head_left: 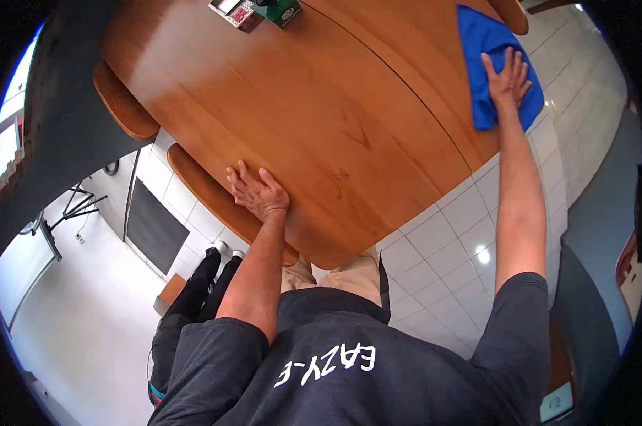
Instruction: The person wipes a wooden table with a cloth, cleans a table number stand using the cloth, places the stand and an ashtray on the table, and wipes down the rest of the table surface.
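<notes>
A brown wooden table (321, 106) fills the upper middle of the head view, with a dark seam running across its right part. On its right end lies a blue cloth (479, 78), partly creased and reaching the table's edge. My right hand (508, 79) rests on the cloth with its fingers spread, pressing it flat. My left hand (259, 192) lies palm down on the bare wood near the table's left edge, fingers apart and holding nothing.
A green box (282, 13) and a patterned box (237, 14) stand at the table's far edge. Wooden chairs (122, 103) are tucked along the left side. Another person's dark-clothed legs (193, 298) show at lower left. White floor tiles (442, 263) surround the table.
</notes>
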A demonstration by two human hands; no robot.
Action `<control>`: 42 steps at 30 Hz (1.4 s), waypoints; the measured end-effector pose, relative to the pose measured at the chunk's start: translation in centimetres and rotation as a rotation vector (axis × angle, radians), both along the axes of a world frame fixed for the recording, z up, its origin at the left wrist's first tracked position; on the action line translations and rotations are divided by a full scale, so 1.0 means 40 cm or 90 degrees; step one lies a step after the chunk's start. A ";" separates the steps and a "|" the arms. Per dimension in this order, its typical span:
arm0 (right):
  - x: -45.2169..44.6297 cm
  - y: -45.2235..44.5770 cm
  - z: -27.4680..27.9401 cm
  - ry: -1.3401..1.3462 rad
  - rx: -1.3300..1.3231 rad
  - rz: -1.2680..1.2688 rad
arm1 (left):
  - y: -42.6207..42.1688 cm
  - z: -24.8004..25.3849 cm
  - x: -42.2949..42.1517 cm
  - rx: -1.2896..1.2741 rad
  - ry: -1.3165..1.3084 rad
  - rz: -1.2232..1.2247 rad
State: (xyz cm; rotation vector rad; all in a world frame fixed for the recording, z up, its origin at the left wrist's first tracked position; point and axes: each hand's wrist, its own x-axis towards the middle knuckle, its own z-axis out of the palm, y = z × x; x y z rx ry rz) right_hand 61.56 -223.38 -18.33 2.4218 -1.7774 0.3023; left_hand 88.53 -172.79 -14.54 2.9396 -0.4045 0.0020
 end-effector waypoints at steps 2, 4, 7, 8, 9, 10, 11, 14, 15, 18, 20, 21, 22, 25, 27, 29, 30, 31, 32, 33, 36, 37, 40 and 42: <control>0.033 0.084 -0.002 0.002 -0.005 0.048 | -0.004 0.007 -0.002 0.000 0.007 0.002; 0.080 0.190 0.013 0.010 0.003 0.077 | -0.003 0.010 -0.001 -0.001 0.013 0.002; 0.154 0.368 0.037 -0.025 0.046 0.129 | 0.007 -0.007 -0.001 -0.023 0.016 -0.001; 0.181 0.433 0.046 -0.035 0.060 0.132 | 0.014 -0.018 0.002 -0.046 0.015 -0.003; 0.205 0.500 0.054 -0.045 0.076 0.134 | 0.023 -0.024 0.005 -0.068 0.013 -0.006; 0.228 0.566 0.056 -0.048 0.082 0.140 | 0.030 -0.021 0.007 -0.072 0.015 -0.017; 0.252 0.634 0.067 -0.046 0.092 0.144 | 0.033 -0.012 0.009 -0.098 0.029 -0.029; 0.315 0.843 0.090 -0.069 0.121 0.177 | 0.047 -0.016 0.024 -0.162 0.068 -0.047; 0.336 0.913 0.097 -0.083 0.131 0.192 | 0.051 -0.004 0.032 -0.187 0.108 -0.050; 0.399 1.119 0.114 -0.107 0.181 0.225 | 0.092 0.020 0.062 -0.264 0.182 -0.033; 0.426 1.250 0.131 -0.110 0.227 0.267 | 0.144 0.064 0.123 -0.273 0.312 -0.177; 0.431 1.311 0.141 -0.105 0.256 0.292 | 0.186 0.054 0.163 -0.347 0.281 -0.265; 0.430 1.370 0.133 -0.125 0.253 0.316 | 0.223 0.062 0.212 -0.343 0.292 -0.320; 0.402 1.465 0.138 -0.010 0.299 0.376 | 0.308 0.095 0.324 -0.286 0.239 -0.420; 0.386 1.455 0.136 -0.024 0.288 0.392 | 0.345 0.112 0.363 -0.195 0.164 -0.458; 0.376 1.435 0.137 -0.039 0.281 0.413 | 0.348 0.098 0.377 -0.208 0.172 -0.473; 0.376 1.415 0.152 -0.056 0.309 0.388 | 0.338 0.099 0.372 -0.168 0.163 -0.467; 0.377 1.392 0.162 -0.073 0.337 0.364 | 0.326 0.100 0.364 -0.127 0.154 -0.459; 0.383 1.368 0.153 -0.076 0.313 0.344 | 0.316 0.096 0.354 -0.126 0.155 -0.458; 0.386 1.338 0.147 -0.084 0.280 0.316 | 0.304 0.083 0.342 -0.114 0.124 -0.417; 0.384 1.233 0.131 -0.091 0.209 0.252 | 0.287 0.062 0.304 -0.088 0.042 -0.371; 0.384 1.191 0.125 -0.089 0.193 0.240 | 0.280 0.063 0.293 -0.078 -0.010 -0.365; 0.378 1.066 0.111 -0.075 0.178 0.218 | 0.261 0.079 0.278 -0.036 -0.007 -0.332; 0.367 0.978 0.104 -0.063 0.153 0.197 | 0.258 0.081 0.275 -0.027 -0.008 -0.329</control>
